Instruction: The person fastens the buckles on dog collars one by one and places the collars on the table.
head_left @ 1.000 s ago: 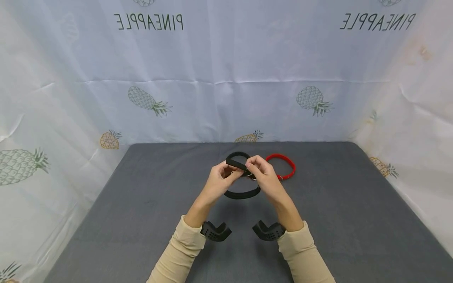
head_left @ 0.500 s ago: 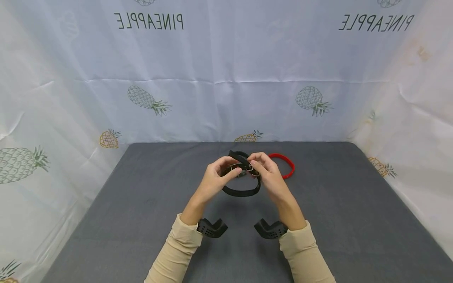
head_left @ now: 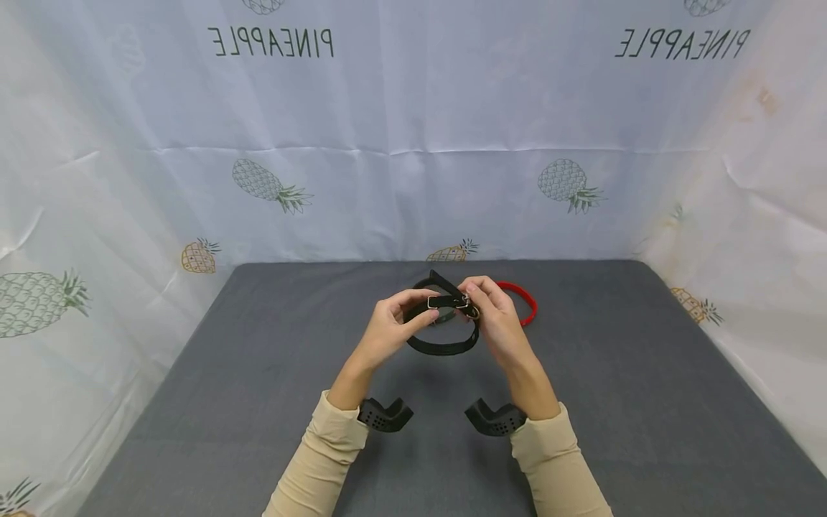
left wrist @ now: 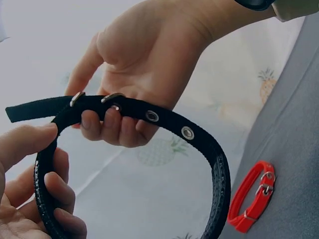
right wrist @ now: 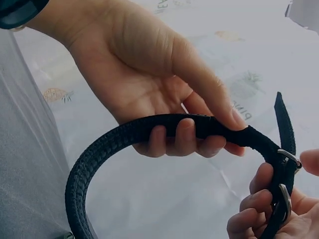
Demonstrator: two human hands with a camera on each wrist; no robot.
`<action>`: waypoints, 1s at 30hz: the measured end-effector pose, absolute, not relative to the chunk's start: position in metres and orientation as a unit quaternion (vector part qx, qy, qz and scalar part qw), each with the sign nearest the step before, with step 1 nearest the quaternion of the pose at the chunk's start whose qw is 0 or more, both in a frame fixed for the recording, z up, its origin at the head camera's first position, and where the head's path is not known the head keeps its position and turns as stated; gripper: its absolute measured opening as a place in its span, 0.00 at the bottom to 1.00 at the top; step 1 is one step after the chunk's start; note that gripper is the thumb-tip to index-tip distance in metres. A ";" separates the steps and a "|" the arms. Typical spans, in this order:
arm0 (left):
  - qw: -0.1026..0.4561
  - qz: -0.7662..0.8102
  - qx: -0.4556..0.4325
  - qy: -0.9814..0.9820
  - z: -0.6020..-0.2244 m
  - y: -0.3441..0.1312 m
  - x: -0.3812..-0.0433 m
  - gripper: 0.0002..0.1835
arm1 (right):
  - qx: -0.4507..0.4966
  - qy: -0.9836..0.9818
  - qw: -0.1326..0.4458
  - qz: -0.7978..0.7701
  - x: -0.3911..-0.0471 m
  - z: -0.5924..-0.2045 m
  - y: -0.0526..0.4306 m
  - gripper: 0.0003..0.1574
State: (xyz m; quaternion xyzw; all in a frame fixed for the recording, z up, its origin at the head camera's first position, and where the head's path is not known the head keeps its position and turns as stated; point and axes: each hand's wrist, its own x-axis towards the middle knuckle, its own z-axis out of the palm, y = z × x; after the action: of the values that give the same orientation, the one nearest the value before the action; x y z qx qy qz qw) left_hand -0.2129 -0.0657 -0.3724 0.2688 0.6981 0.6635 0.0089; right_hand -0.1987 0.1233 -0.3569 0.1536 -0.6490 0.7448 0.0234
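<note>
Between both hands, above the table, a black collar [head_left: 444, 349] forms a loop with metal eyelets and a padded inner side. My left hand [head_left: 386, 327] pinches its strap between thumb and fingers on the left side, near a metal keeper. On the other side my right hand [head_left: 500, 323] grips the strap at the buckle [right wrist: 289, 158] and D-ring [right wrist: 285, 201]. From the buckle the free strap tail [left wrist: 30, 110] sticks out past the fingers. Behind the right hand lies a red collar [head_left: 525, 296], partly covered in the head view; the left wrist view shows its buckle.
A grey cloth covers the table [head_left: 258, 402]. Behind the black collar's loop, a dark greenish ring [head_left: 446, 317] shows in part. A white curtain [head_left: 388, 201] with printed pineapples encloses the back and sides. Both wrists carry black camera mounts [head_left: 385, 415].
My right hand has shifted slightly right and my left slightly left. The strap tail, earlier lying over the left fingers, now points up and away. The red collar is more covered.
</note>
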 end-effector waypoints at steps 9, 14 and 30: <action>0.008 0.643 0.278 0.713 -0.373 -0.064 -0.211 0.19 | 0.136 -0.714 0.007 0.687 -0.197 -0.354 0.128 0.12; -0.001 0.616 0.284 0.734 -0.371 -0.063 -0.209 0.17 | 0.155 -0.730 -0.017 0.666 -0.195 -0.350 0.130 0.18; -0.057 0.558 0.307 0.768 -0.372 -0.064 -0.209 0.15 | 0.165 -0.740 -0.021 0.652 -0.197 -0.352 0.130 0.12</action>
State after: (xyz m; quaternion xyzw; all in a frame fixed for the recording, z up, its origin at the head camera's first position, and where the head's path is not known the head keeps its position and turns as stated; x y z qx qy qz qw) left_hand -0.2093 -0.0639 -0.3720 0.3074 0.7685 0.5583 -0.0569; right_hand -0.1966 0.1300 -0.3523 0.1645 -0.7401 0.6517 -0.0210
